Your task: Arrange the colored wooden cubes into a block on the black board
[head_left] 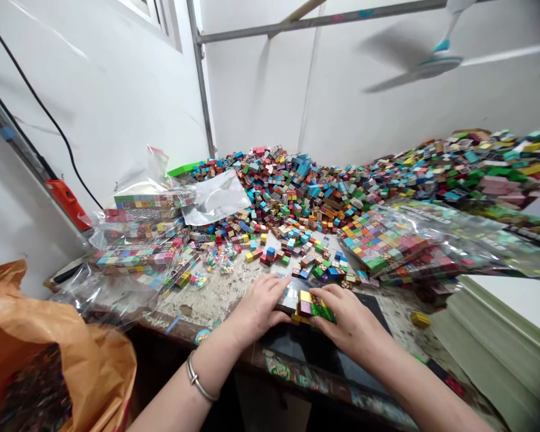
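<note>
My left hand (260, 305) grips a group of pale grey and white blocks (290, 297), fingers on the far side and thumb on the near side. Beside it, my right hand (345, 309) is closed on green, yellow and pink blocks (314, 305). The two groups lie close together, with some yellow blocks showing beneath them. Both are over a black board (342, 355) at the table's front edge. A large pile of small coloured blocks (292, 180) spreads behind my hands, with loose ones just beyond my fingertips.
Clear bags of blocks lie at the left (137, 255) and right (387, 240). An orange sack (103, 354) stands at the lower left. Pale green bins (490, 330) are at the right edge. A yellow piece (420, 319) lies near them. A fan (438, 65) hangs above.
</note>
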### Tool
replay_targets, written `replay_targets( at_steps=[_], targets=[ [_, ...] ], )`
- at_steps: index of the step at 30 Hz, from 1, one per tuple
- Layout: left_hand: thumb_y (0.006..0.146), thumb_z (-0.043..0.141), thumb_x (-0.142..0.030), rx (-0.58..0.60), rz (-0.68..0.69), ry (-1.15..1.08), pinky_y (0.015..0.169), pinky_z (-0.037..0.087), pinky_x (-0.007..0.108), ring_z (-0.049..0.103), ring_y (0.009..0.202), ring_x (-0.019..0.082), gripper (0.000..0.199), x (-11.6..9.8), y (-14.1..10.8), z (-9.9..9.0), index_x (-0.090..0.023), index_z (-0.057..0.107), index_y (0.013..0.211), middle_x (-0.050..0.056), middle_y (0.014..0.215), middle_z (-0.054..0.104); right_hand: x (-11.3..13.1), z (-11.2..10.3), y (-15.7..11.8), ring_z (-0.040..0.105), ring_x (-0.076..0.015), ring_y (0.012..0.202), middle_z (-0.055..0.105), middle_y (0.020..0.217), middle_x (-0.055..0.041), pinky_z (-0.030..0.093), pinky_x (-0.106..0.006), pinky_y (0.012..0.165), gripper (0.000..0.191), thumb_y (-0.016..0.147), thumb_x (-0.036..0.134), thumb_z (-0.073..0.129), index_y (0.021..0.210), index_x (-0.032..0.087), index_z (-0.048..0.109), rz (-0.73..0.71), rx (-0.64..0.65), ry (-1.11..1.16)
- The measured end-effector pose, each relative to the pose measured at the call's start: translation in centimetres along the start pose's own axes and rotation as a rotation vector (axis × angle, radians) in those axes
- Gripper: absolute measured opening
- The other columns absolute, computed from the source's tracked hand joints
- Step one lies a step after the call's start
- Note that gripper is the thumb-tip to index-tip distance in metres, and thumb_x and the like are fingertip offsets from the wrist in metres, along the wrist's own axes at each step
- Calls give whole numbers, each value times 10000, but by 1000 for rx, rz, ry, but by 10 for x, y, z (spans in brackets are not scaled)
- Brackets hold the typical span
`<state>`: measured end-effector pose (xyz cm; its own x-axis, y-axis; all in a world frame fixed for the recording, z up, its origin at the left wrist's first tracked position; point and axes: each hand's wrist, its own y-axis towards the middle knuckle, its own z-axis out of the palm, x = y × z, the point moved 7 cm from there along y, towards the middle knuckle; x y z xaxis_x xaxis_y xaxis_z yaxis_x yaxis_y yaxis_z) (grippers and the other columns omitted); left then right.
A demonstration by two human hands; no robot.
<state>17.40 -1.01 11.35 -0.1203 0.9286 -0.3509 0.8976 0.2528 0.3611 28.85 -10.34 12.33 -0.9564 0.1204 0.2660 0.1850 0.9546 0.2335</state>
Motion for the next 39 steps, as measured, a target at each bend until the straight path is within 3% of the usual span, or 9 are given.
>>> replay_targets(
  at_steps=[4, 11, 14, 18, 21, 25, 29, 34, 39],
  targets=[
    [746, 653, -304, -45, -36, 26, 949, 379, 436, 470, 1108, 249, 665, -2, -2, -2, -189, 329, 1315, 110, 1168, 536, 0, 2, 4, 539, -230, 907, 582, 983, -66, 452, -354, 781, 298, 712, 222, 559, 1007, 237, 600, 12, 5, -28],
    [737, 652, -369, -32, 1, -19, 954, 376, 429, 447, 1140, 247, 701, -3, -4, -1, -222, 307, 1329, 110, 1206, 500, 5, 7, 6, 545, -223, 897, 589, 970, -68, 451, -353, 792, 311, 716, 214, 565, 1025, 220, 601, -24, 12, -20],
    [685, 684, -431, -26, 26, 27, 992, 331, 471, 376, 1215, 283, 775, -8, -1, -1, -202, 317, 1328, 143, 1288, 438, 4, 2, 4, 526, -253, 980, 586, 1056, -92, 442, -392, 841, 442, 710, 263, 600, 1146, 207, 547, -5, -14, -26],
    [601, 730, -479, -13, 78, 137, 1030, 270, 497, 203, 1318, 326, 903, -22, 9, 0, -191, 301, 1341, 168, 1416, 277, -16, -18, -16, 438, -302, 1162, 500, 1255, -141, 391, -465, 942, 636, 729, 423, 586, 1295, 186, 418, 66, -152, -29],
    [625, 680, -543, 16, 159, 202, 1045, 233, 497, 136, 1342, 318, 883, -35, 17, 7, -212, 292, 1346, 145, 1450, 222, -43, -23, -46, 311, -308, 1278, 362, 1389, -151, 340, -479, 1001, 704, 752, 474, 536, 1353, 177, 323, 136, -233, -53],
    [714, 583, -560, 75, 212, 255, 1048, 215, 490, 300, 1285, 289, 753, -43, 23, 21, -213, 323, 1330, 116, 1387, 369, -73, -6, -78, 226, -317, 1313, 235, 1446, -183, 312, -498, 1016, 805, 723, 462, 577, 1387, 170, 227, 259, -221, -45],
    [816, 520, -459, 96, 205, 258, 1011, 272, 455, 487, 1113, 222, 559, -44, 23, 27, -221, 362, 1297, 69, 1246, 525, -74, 12, -81, 174, -296, 1328, 167, 1467, -184, 287, -497, 1031, 845, 740, 457, 572, 1408, 188, 130, 279, -202, 47],
    [849, 492, -409, 93, 220, 256, 990, 285, 416, 491, 1087, 205, 492, -48, 23, 24, -227, 368, 1289, 39, 1234, 535, -63, 25, -72, 88, -315, 1341, 269, 1431, -185, 263, -533, 1033, 743, 768, 443, 541, 1374, 141, 236, 257, -185, 42],
    [862, 477, -391, 104, 212, 257, 999, 273, 422, 473, 1115, 202, 486, -48, 24, 28, -231, 348, 1303, 33, 1262, 515, -52, 27, -72, 90, -334, 1339, 365, 1363, -190, 280, -545, 1021, 666, 776, 334, 543, 1350, 113, 285, 151, -278, -48]
  ],
)
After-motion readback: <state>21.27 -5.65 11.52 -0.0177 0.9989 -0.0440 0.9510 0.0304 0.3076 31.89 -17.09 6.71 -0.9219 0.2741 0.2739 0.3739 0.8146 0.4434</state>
